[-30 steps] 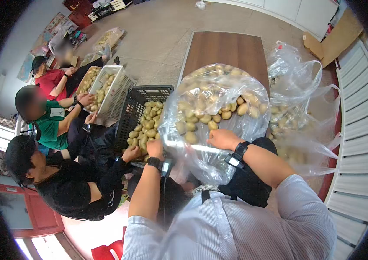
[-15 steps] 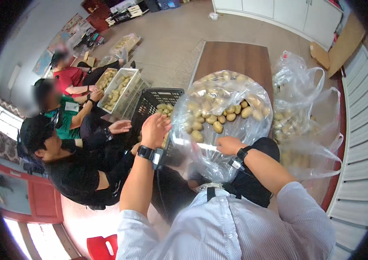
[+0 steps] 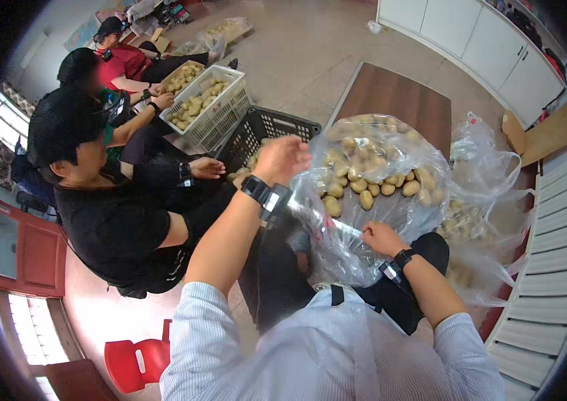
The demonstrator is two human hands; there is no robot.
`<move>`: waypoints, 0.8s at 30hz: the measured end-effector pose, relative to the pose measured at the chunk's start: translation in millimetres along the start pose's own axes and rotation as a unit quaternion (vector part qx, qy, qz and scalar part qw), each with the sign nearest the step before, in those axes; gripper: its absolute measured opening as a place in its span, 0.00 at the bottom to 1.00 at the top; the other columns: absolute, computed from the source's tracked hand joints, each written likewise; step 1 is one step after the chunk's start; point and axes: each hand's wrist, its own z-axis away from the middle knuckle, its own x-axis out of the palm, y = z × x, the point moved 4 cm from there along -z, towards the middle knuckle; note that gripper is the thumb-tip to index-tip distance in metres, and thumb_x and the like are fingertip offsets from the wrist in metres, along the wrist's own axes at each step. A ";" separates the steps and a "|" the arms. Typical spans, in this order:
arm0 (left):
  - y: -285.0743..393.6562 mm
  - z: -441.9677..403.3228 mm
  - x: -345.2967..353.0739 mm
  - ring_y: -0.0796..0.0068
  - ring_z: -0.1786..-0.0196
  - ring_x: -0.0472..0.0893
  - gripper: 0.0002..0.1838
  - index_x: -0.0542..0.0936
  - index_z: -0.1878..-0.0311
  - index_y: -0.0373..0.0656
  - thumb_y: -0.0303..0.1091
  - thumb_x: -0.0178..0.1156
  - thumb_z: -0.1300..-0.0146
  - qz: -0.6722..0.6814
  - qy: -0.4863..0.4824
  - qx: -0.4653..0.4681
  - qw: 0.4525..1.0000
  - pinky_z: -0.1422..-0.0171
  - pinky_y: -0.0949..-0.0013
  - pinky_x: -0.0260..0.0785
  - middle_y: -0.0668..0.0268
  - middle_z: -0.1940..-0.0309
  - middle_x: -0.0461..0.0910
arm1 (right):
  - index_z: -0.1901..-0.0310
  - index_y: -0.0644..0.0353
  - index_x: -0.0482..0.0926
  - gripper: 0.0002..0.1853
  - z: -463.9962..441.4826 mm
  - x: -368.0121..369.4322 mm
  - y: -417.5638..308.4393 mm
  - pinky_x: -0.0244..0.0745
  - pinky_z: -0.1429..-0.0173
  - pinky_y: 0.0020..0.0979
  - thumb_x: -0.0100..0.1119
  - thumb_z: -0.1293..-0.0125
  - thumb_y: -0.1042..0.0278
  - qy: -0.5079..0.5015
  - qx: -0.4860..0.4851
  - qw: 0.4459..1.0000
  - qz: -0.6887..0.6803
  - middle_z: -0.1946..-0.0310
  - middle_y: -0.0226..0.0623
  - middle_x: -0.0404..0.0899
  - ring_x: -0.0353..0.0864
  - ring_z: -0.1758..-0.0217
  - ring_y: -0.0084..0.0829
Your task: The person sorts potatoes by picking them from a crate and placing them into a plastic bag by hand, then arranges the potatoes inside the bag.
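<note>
Tan floor [image 3: 297, 60] all around, and a brown tabletop [image 3: 390, 97] stretches away from us with a big clear plastic bag [image 3: 347, 257] at its near end. Potatoes [image 3: 366, 199] are heaped toward the far side of that bag, a few at the front of the pile with bare film before them. Our left hand [image 3: 283, 159] hangs between the bag and the black crate [image 3: 287, 115], fingers loosely stretched out, nothing visible in it. Our right hand [image 3: 382, 239] is curled at the bag's near side, but honestly we can't tell if it's pinching plastic or just resting there. Our worry: one hard tug on that slack film could make the heap slump and roll toward us. Also, a co-worker's hand [image 3: 208, 168] is near the same crate, so two reaches there could bump, and anything held might get dropped.
</note>
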 end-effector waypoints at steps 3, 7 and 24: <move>-45.5 -10.7 -17.4 0.62 0.56 0.79 0.13 0.71 0.51 0.40 0.39 0.51 0.31 -0.056 0.019 -0.105 0.993 0.56 0.61 0.76 0.57 0.51 0.75 | 0.60 0.63 0.78 0.14 -26.1 -2.7 -0.6 0.73 0.56 0.43 0.56 0.40 0.59 0.026 0.027 0.999 -0.033 0.66 0.51 0.80 0.80 0.60 0.49; -110.0 -46.3 -51.8 0.64 0.56 0.81 0.18 0.71 0.43 0.40 0.40 0.53 0.31 -0.296 -0.165 -0.018 0.941 0.57 0.61 0.76 0.60 0.49 0.75 | 0.48 0.59 0.74 0.18 -89.4 -20.2 14.1 0.74 0.54 0.39 0.54 0.39 0.62 0.100 0.043 0.992 -0.064 0.64 0.49 0.80 0.80 0.60 0.46; -114.8 -91.5 -137.4 0.59 0.51 0.76 0.29 0.70 0.37 0.36 0.44 0.54 0.39 -0.510 0.102 -0.016 0.854 0.49 0.64 0.69 0.51 0.51 0.77 | 0.46 0.71 0.73 0.30 -187.5 -135.2 -35.1 0.70 0.39 0.43 0.56 0.40 0.51 0.111 0.173 0.978 0.037 0.48 0.62 0.76 0.75 0.43 0.55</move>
